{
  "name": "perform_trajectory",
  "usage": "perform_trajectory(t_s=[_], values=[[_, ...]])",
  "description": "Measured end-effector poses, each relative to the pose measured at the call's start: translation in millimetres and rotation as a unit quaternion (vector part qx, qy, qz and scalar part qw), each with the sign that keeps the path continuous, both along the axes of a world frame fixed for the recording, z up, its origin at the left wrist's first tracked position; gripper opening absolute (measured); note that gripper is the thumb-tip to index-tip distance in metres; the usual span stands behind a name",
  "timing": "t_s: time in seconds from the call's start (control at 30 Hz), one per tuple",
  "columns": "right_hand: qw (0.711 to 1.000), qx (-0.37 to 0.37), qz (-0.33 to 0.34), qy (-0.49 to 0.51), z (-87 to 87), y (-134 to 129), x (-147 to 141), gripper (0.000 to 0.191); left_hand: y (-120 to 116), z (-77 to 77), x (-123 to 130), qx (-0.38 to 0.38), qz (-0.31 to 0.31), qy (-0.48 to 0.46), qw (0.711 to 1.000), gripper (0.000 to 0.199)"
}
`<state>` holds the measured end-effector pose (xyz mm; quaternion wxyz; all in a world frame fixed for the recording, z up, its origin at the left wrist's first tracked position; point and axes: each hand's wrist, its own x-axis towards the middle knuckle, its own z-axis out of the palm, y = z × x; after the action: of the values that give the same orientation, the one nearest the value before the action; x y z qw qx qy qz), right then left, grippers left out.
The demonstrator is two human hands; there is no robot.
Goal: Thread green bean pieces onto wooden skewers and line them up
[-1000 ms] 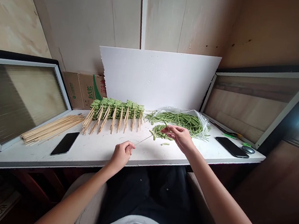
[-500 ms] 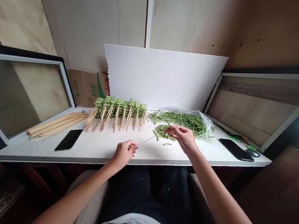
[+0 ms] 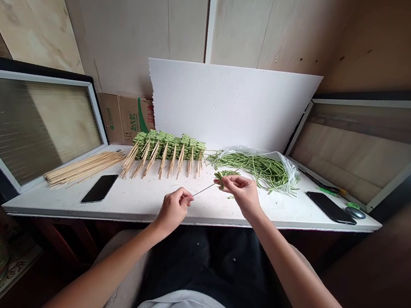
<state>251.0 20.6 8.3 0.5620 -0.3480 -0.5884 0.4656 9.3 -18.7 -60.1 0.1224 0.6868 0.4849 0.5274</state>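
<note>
My left hand (image 3: 174,210) pinches a thin bamboo skewer (image 3: 204,190) near its blunt end, with the tip pointing right. My right hand (image 3: 242,194) holds a folded green long bean (image 3: 222,176) between its fingertips. The skewer tip stands just left of that bean, and I cannot tell whether they touch. Behind both hands, a row of beans threaded on skewers (image 3: 169,147) stands along the white table (image 3: 140,201), their bare sticks pointing toward me. Beyond my right hand lies a clear plastic bag of long beans (image 3: 259,170).
A bundle of bare skewers (image 3: 83,169) and a black phone (image 3: 99,188) lie at the left. A second phone (image 3: 331,208) and a computer mouse (image 3: 355,213) lie at the right. A white foam board (image 3: 229,107) leans against the wall, beside a cardboard box (image 3: 124,119).
My hands have drawn closer together, and the skewer tip has moved toward the bean. The bean is now raised in my right fingers. The whole view has shifted slightly.
</note>
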Motion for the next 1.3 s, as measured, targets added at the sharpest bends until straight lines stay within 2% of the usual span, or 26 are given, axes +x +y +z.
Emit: perform_trajectory(t_s=[0.23, 0.43, 0.6, 0.73, 0.83, 0.9, 0.97, 1.07, 1.13, 1.2, 1.3], values=[[0.999, -0.029, 0.024, 0.001, -3.7, -1, -5, 0.043, 4, -1.9, -5, 0.005, 0.012, 0.0, 1.0, 0.013], [0.997, -0.042, 0.053, -0.032, 0.7, -3, -1, 0.042, 7, -1.4, -10, -0.002, 0.028, 0.013, 1.0, 0.012], [0.998, -0.047, 0.041, -0.03, -7.6, 1, -3, 0.045, 9, -0.5, -14, -0.008, 0.033, 0.024, 0.999, 0.013], [0.997, -0.035, 0.043, -0.048, -9.7, 6, 1, 0.046, 10, -2.2, -15, -0.018, 0.029, 0.024, 0.999, 0.013], [0.993, 0.021, 0.017, -0.114, -5.4, 14, 18, 0.047, 13, -4.9, -18, -0.026, 0.029, 0.018, 0.999, 0.012], [0.978, 0.08, -0.018, -0.193, -6.5, 23, 35, 0.038, 16, -7.6, -20, -0.031, 0.031, 0.009, 0.999, 0.012], [0.948, 0.119, -0.057, -0.29, -14.6, 34, 54, 0.025, 18, -10.7, -21, -0.036, 0.03, 0.0, 0.999, 0.012], [0.891, 0.14, -0.118, -0.415, -37.8, 49, 74, 0.011, 18, -14.9, -22, -0.044, 0.024, -0.007, 0.999, 0.013], [0.863, 0.158, -0.116, -0.466, -53.9, 55, 79, 0.012, 16, -16.7, -23, -0.049, 0.02, -0.011, 0.999, 0.014], [0.846, 0.175, -0.109, -0.491, -65.7, 58, 80, 0.014, 15, -17.6, -23, -0.054, 0.015, -0.015, 0.998, 0.015], [0.846, 0.189, -0.125, -0.483, -72.4, 57, 78, 0.013, 12, -17.9, -23, -0.058, 0.009, -0.017, 0.998, 0.016]])
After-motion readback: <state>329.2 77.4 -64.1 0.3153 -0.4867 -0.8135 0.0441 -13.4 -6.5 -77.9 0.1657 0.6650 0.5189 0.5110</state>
